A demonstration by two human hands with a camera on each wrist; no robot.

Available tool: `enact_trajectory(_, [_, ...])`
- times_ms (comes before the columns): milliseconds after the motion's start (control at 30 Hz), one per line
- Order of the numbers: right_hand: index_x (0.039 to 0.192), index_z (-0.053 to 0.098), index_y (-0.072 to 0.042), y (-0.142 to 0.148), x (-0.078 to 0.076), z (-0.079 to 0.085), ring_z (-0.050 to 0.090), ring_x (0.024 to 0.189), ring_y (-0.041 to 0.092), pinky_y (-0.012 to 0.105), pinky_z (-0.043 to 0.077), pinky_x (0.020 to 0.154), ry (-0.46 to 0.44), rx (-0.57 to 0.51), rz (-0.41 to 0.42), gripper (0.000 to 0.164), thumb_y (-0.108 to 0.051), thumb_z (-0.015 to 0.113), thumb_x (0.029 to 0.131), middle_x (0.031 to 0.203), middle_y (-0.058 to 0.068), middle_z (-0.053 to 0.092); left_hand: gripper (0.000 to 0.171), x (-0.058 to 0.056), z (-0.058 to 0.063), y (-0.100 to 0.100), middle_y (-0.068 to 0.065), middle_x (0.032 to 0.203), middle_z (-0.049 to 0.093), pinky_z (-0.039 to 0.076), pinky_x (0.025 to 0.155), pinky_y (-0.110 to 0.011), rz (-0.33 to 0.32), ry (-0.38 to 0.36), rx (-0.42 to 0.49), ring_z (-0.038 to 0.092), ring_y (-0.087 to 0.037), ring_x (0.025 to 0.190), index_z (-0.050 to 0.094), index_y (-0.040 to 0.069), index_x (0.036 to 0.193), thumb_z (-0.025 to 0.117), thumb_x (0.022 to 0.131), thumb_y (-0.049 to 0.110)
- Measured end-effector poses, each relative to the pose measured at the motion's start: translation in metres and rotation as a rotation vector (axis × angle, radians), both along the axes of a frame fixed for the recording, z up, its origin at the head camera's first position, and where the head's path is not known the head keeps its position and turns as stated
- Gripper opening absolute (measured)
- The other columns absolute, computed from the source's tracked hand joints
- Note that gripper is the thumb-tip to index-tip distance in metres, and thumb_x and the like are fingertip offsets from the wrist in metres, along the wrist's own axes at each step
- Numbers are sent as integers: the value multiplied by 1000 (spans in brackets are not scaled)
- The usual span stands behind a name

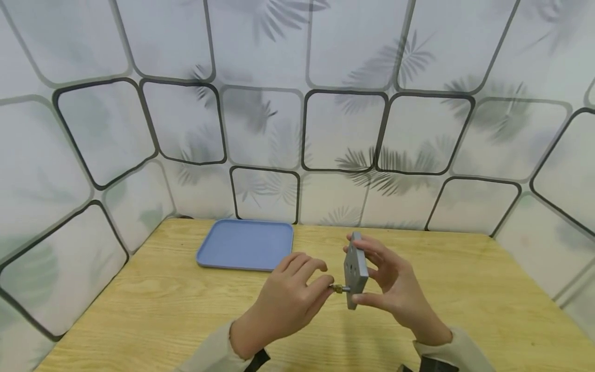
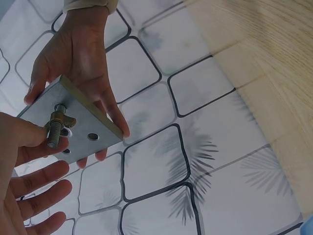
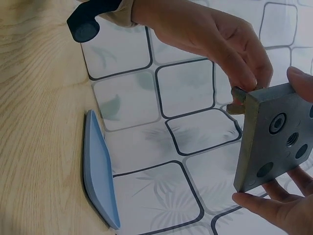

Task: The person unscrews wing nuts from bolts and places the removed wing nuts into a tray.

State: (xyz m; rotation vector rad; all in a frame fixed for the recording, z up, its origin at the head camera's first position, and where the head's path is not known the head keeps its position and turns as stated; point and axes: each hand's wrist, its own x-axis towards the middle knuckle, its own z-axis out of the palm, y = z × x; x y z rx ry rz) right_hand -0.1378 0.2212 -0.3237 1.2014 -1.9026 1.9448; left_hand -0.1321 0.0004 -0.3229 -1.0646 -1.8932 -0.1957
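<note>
A grey metal plate [image 1: 357, 271] with several holes is held upright above the table. My right hand [image 1: 395, 281] grips it by its edges, thumb below and fingers above. A threaded bolt [image 2: 54, 136] sticks out of the plate's left face, and a brass-coloured wing nut [image 2: 62, 119] sits on it. With thumb and index finger, my left hand [image 1: 290, 297] pinches the wing nut; its other fingers are spread loosely in the left wrist view. On the opposite face, the right wrist view shows a round socket bolt head [image 3: 278, 123] in one hole.
A blue shallow tray [image 1: 248, 245] lies on the wooden table [image 1: 153, 305], behind and left of my hands. A white curtain [image 1: 339, 129] patterned with rounded squares and leaves stands along the back and sides of the table.
</note>
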Motion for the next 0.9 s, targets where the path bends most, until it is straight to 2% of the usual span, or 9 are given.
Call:
enact_trajectory(100, [131, 38, 15, 0, 1, 0, 50, 126, 18, 31, 51, 94, -3, 6, -11, 69, 12, 73, 71, 144, 5, 45, 11, -1, 0, 1, 2, 91, 63, 51, 83, -30, -33, 59, 45, 59, -14, 81, 66, 17, 84, 75, 78, 22])
enact_trajectory(167, [131, 38, 15, 0, 2, -1, 50, 126, 18, 31, 50, 94, -8, 6, -15, 70, 12, 73, 70, 144, 4, 45, 2, 0, 1, 1, 1, 92, 64, 51, 83, -31, -57, 89, 59, 60, -14, 81, 66, 16, 84, 68, 85, 17])
enact_trajectory(333, [131, 38, 15, -1, 2, -1, 50, 127, 18, 33, 50, 95, -12, 15, -15, 71, 13, 74, 69, 144, 4, 45, 26, 1, 2, 1, 0, 94, 64, 52, 84, -31, -94, 131, 41, 60, -13, 82, 67, 16, 82, 46, 98, 14])
enact_trajectory(500, [131, 38, 15, -1, 0, 1, 49, 127, 19, 33, 50, 94, 24, 14, -12, 72, 13, 74, 69, 145, 10, 43, 26, 2, 4, 1, 0, 93, 63, 51, 86, -32, -115, 129, 14, 59, -14, 84, 68, 16, 86, 44, 97, 20])
enact_trajectory(633, [132, 38, 14, 0, -1, 1, 49, 128, 20, 32, 50, 94, 60, 0, 2, 72, 14, 73, 69, 145, 13, 42, 16, 3, 5, 0, 1, 94, 63, 50, 87, -32, -65, 85, -34, 58, -13, 86, 69, 16, 91, 59, 90, 29])
enact_trajectory(767, [132, 39, 13, 1, -1, 1, 50, 127, 19, 32, 50, 94, 56, -8, 11, 72, 14, 73, 69, 145, 14, 42, 27, 5, 3, 0, 4, 94, 62, 48, 90, -33, 23, -1, -110, 58, -12, 87, 70, 18, 94, 70, 80, 41])
enact_trajectory(900, [132, 39, 14, 0, 0, -1, 50, 127, 17, 32, 50, 95, 34, -7, 10, 72, 14, 72, 69, 145, 14, 42, 28, 5, 0, 0, 6, 91, 63, 49, 89, -32, 70, -32, -136, 58, -10, 86, 70, 20, 93, 72, 78, 43])
